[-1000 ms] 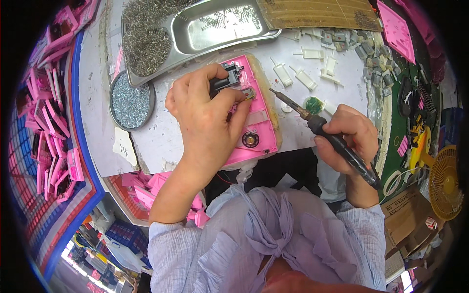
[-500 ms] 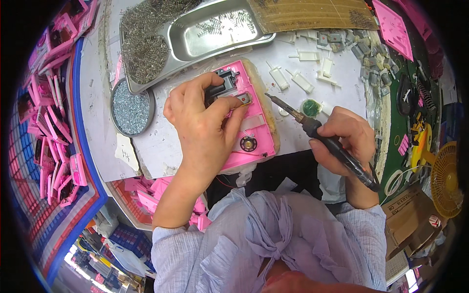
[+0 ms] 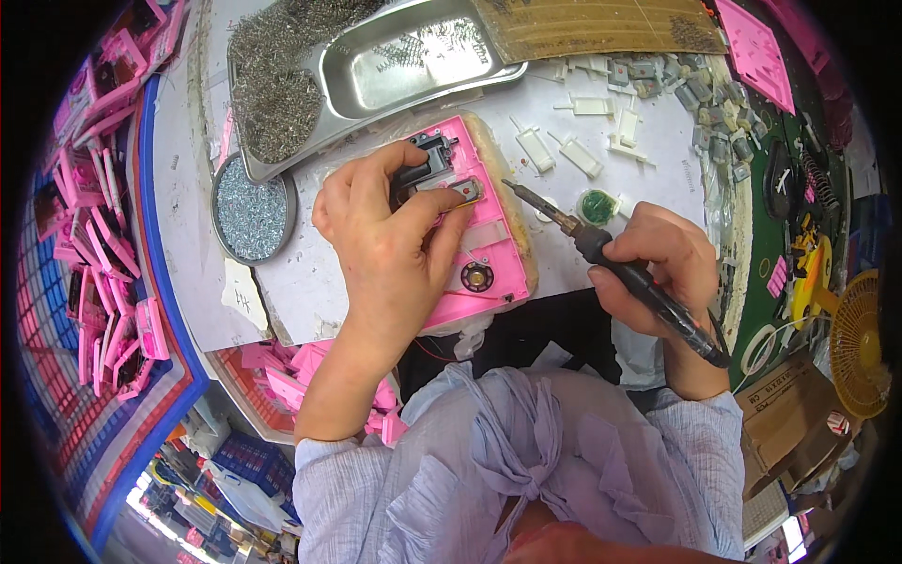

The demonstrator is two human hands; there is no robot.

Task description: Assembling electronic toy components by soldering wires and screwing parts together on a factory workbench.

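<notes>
Two hands at the bench: left hand (image 3: 390, 249), right hand (image 3: 658, 273). One soldering iron (image 3: 620, 268), one open pink plastic casing (image 3: 470, 235) w/ one small round speaker (image 3: 477, 276). One steel tray (image 3: 413, 66), one round tin of screws (image 3: 252, 207), one yellow fan (image 3: 860, 343). Approx. six white plastic parts (image 3: 583, 155) (more may be hidden), one green disc (image 3: 597, 207).

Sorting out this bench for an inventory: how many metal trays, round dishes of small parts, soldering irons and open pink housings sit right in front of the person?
Metal trays: 1
Round dishes of small silver parts: 1
Soldering irons, in the right hand: 1
Open pink housings under the left hand: 1
Total: 4
</notes>
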